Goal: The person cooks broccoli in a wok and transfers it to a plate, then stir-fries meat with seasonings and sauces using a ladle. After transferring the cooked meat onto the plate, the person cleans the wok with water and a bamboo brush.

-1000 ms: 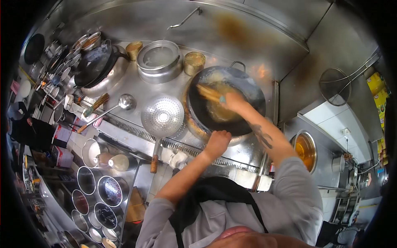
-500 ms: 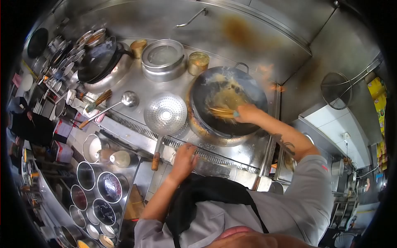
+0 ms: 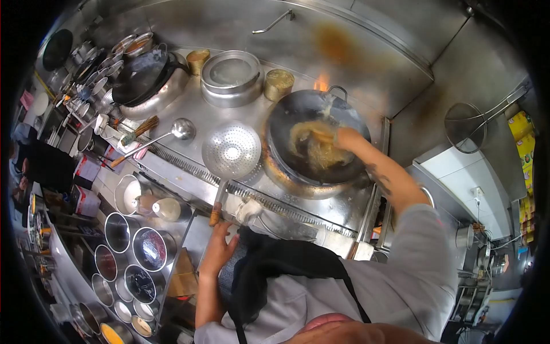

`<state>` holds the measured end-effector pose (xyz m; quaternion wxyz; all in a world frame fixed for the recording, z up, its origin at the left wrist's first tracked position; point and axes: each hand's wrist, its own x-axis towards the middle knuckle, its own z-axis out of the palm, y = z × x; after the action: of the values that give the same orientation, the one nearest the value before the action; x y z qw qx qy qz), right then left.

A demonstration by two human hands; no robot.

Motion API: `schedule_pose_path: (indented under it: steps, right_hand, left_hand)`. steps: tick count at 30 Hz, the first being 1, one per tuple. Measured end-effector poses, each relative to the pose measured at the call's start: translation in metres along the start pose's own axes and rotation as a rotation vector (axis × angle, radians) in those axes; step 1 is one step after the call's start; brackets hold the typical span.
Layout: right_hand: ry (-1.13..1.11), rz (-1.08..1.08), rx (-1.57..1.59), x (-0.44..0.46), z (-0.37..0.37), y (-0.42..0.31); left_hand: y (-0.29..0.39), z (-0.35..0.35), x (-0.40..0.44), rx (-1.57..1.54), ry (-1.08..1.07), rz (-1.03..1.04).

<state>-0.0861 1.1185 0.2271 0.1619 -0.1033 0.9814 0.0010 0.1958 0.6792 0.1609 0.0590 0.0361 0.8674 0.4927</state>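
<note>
A black wok (image 3: 286, 123) sits on the round burner, with cloudy brownish liquid (image 3: 323, 152) swirling in it. Over its right side, my right hand (image 3: 349, 139) is closed round a bundled bamboo brush (image 3: 325, 135), whose bristles are blurred in the liquid. My left hand (image 3: 219, 247) is at the front edge of the stove, fingers apart, just below the wooden handle (image 3: 215, 214) of a perforated strainer (image 3: 231, 150). Whether the fingertips touch that handle is unclear. A white cloth (image 3: 247, 210) lies to the right of the handle.
Flames (image 3: 322, 82) rise behind the wok. A lidded metal pot (image 3: 232, 80), a tin (image 3: 279, 85) and a second wok (image 3: 137, 80) stand at the back. A ladle (image 3: 183, 129) and another brush (image 3: 143, 129) lie left. Round containers (image 3: 153, 248) stand at lower left.
My left hand has moved from the wok's front edge left and down to the strainer's handle. My right hand has kept the brush moving through the liquid. Flames now show behind the wok.
</note>
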Motion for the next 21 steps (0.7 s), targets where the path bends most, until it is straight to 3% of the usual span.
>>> schedule_pose_path:
  steps: [1, 3, 5, 9, 13, 16, 19, 21]
  right_hand:
    - [0.012, 0.213, -0.069, 0.023, 0.016, 0.003]
    - [0.087, -0.008, -0.129, -0.012, 0.009, -0.024]
    - [0.127, -0.091, -0.083, -0.022, 0.003, -0.035]
    - [0.113, 0.026, 0.173, -0.011, -0.013, -0.017]
    - [0.108, 0.187, -0.014, 0.031, 0.015, -0.017]
    - [0.049, 0.100, -0.023, -0.012, 0.036, -0.030]
    - [-0.022, 0.082, -0.072, -0.031, 0.008, -0.016]
    - [0.194, -0.026, 0.088, -0.014, 0.011, -0.008]
  left_hand:
    - [-0.003, 0.002, 0.000, 0.036, 0.010, 0.064]
    - [-0.014, 0.001, 0.005, 0.124, 0.041, 0.192]
    - [-0.007, -0.009, 0.007, 0.118, 0.074, 0.223]
    - [-0.009, -0.008, 0.018, 0.098, 0.102, 0.311]
    - [0.003, 0.004, 0.026, 0.186, 0.117, 0.296]
    - [0.001, 0.002, 0.033, 0.227, 0.126, 0.287]
    - [-0.007, -0.002, 0.030, 0.147, 0.125, 0.280]
    - [-0.006, -0.003, 0.029, 0.139, 0.107, 0.287]
